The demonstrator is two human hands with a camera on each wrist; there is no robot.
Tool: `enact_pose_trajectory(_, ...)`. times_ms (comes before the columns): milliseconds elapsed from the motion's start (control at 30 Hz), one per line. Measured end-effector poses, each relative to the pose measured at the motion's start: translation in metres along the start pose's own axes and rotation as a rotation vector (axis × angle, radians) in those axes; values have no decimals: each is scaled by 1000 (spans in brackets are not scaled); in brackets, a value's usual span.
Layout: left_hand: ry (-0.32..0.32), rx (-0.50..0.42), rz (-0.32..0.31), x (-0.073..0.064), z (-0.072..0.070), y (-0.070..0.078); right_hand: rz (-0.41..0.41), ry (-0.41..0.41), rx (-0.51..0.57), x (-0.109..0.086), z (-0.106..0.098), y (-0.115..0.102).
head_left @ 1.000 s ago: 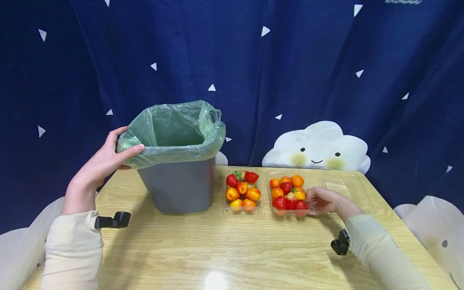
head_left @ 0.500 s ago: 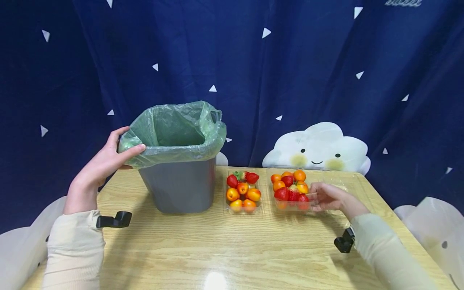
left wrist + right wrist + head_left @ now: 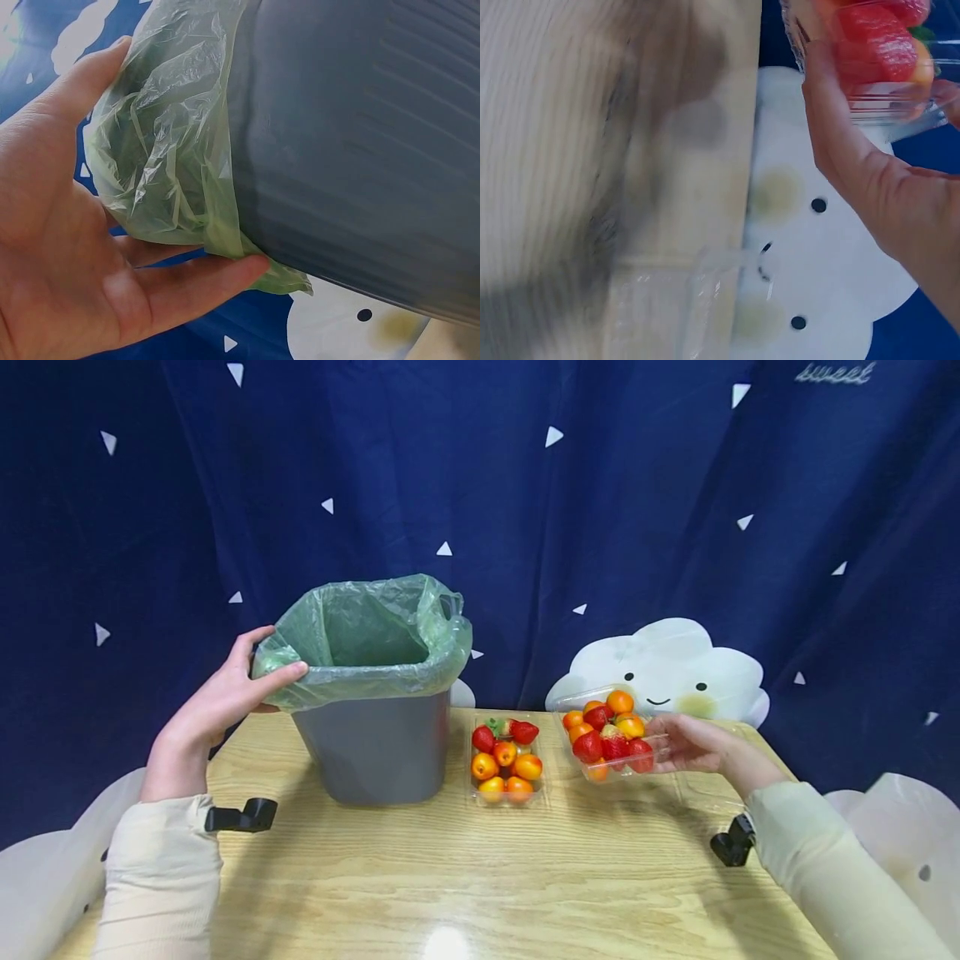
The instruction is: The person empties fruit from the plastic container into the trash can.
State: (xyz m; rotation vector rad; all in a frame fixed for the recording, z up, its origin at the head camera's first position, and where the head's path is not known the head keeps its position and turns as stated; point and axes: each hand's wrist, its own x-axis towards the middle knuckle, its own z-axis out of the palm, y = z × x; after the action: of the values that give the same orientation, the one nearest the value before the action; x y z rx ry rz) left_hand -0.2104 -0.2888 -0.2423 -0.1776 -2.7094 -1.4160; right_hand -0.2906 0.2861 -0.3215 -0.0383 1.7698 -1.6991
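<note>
A grey trash bin (image 3: 375,747) lined with a green plastic bag (image 3: 360,681) stands on the table at left. My left hand (image 3: 217,702) holds its lined rim at the left end, thumb along the near side and fingers round the far side. In the left wrist view the bag (image 3: 165,142) bulges between thumb and fingers. My right hand (image 3: 693,743) grips the right side of a clear plastic fruit box (image 3: 626,768), lifted off the table and tilted. Strawberries (image 3: 588,746) and small orange fruits (image 3: 620,701) fill the box. In the right wrist view it is partly cut off.
A second clear box (image 3: 543,797) of strawberries and orange fruits stands between the bin and the lifted box. A clear plastic lid or tray (image 3: 649,315) lies at the table's back right. A blue curtain (image 3: 510,485) with clouds hangs behind the wooden table (image 3: 480,877).
The right hand has raised the fruit box off the table and tilted it, its near right side swinging up. The left hand keeps its place on the bin's rim.
</note>
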Motion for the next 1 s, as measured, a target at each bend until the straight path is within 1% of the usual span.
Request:
enact_pose_trajectory(133, 4, 2, -4, 0, 0, 0, -13, 0, -9, 1, 11, -14)
enact_pose_trajectory(200, 5, 0, -3, 1, 0, 0, -23, 10, 6, 0, 16, -21)
enact_pose_trajectory(267, 5, -2, -4, 1, 0, 0, -28, 25, -1, 0, 21, -29)
enact_pose_trajectory(333, 5, -7, -3, 1, 0, -1, -43, 38, -4, 0, 26, -37)
enact_pose_trajectory(433, 7, -13, 0, 1, 0, -1, -67, 32, -20, 0, 31, -47)
enact_pose_trajectory(533, 9, -19, 9, 2, 0, -2, -93, 17, 9, -1, 35, -57)
enact_pose_trajectory(733, 21, -26, 20, 1, 2, -2, -115, 26, 89, 2, 44, -74)
enact_pose_trajectory(1000, 20, -31, 26, 2, 2, -3, -126, 22, 88, 7, 58, -97)
